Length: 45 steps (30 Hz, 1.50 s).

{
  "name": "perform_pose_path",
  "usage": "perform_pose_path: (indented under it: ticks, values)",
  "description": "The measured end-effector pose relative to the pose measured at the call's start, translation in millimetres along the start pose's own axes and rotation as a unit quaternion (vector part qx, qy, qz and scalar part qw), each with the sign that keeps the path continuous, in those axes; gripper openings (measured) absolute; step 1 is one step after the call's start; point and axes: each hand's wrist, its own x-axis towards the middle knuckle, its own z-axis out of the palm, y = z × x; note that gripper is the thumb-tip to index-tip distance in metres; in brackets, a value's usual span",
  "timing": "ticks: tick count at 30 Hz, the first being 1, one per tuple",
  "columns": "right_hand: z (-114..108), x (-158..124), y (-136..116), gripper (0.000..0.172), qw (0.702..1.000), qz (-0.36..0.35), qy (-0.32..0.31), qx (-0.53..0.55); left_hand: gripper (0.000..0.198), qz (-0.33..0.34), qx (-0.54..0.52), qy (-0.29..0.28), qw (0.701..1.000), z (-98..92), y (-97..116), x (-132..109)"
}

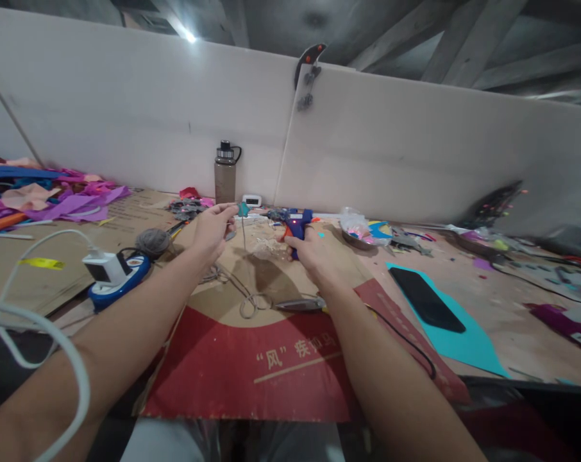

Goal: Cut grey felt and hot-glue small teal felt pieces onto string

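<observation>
My left hand pinches a small teal cutout, with a grey string hanging down from it. My right hand is wrapped round the handle of a blue hot glue gun with an orange trigger and a small red light. Its nozzle points left toward the cutout, with a gap between them. Below both hands, a piece of brown and red cardboard lies on the table. Scissors rest on it near my right wrist, beside loose loops of the string.
A bottle stands by the white partition. At left are a ball of grey yarn, a blue power strip with a white charger, and coloured scraps. Rightward lie a filled bowl and a phone on teal sheet.
</observation>
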Motion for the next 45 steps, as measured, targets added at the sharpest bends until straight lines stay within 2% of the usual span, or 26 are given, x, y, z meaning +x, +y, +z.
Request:
perform_pose_path:
  ticks: [3, 5, 8, 11, 13, 14, 16, 18, 21, 23, 26, 31, 34, 39, 45]
  values:
    - [-8, 10, 16, 0.012, 0.990, 0.092, 0.014, -0.103, 0.013, 0.036, 0.033, -0.009, 0.999, 4.5, 2, -5]
    - [-16, 16, 27, 0.015, 0.971, 0.103, 0.009, -0.217, 0.012, 0.060, 0.061, -0.016, 0.996, 7.6, 2, -9]
    - [-27, 19, 33, 0.024, 0.942, 0.010, 0.035, -0.334, 0.011, 0.097, 0.124, -0.022, 0.987, 10.1, 3, -14]
    - [-30, 16, 24, 0.026, 0.917, -0.070, 0.135, -0.370, 0.011, 0.126, 0.189, -0.036, 0.973, 10.8, 5, -18]
    - [-23, 13, 14, 0.020, 0.920, -0.100, 0.163, -0.343, 0.011, 0.138, 0.226, -0.051, 0.963, 12.1, 6, -22]
    - [-16, 10, 10, 0.017, 0.934, -0.114, 0.148, -0.305, 0.010, 0.141, 0.243, -0.057, 0.958, 13.2, 7, -25]
    - [1, 5, 2, 0.016, 0.974, -0.111, 0.091, -0.178, 0.009, 0.145, 0.268, -0.073, 0.950, 16.3, 7, -29]
    - [18, -2, -3, 0.023, 0.996, -0.073, 0.028, -0.034, 0.006, 0.157, 0.289, -0.082, 0.941, 19.7, 7, -34]
    - [37, -11, -7, 0.037, 0.991, -0.004, -0.039, 0.124, 0.006, 0.190, 0.316, -0.079, 0.926, 23.0, 5, -37]
    - [42, -14, -8, 0.041, 0.985, 0.016, -0.046, 0.166, 0.007, 0.198, 0.325, -0.079, 0.921, 24.0, 3, -38]
    - [42, -14, -7, 0.037, 0.992, -0.011, -0.026, 0.127, 0.005, 0.152, 0.295, -0.092, 0.939, 25.1, 1, -39]
    - [37, -8, -4, 0.019, 0.995, -0.100, 0.025, 0.000, 0.009, 0.072, 0.200, -0.107, 0.971, 27.1, -2, -38]
    - [35, -7, -4, 0.013, 0.991, -0.125, 0.034, -0.030, 0.010, 0.059, 0.177, -0.109, 0.976, 27.3, -4, -37]
    - [35, -7, -4, 0.010, 0.990, -0.124, 0.034, -0.055, 0.015, 0.051, 0.164, -0.129, 0.977, 27.0, -4, -38]
    - [34, -8, -5, 0.004, 0.988, -0.122, 0.048, -0.078, 0.015, 0.051, 0.166, -0.128, 0.977, 25.6, -4, -37]
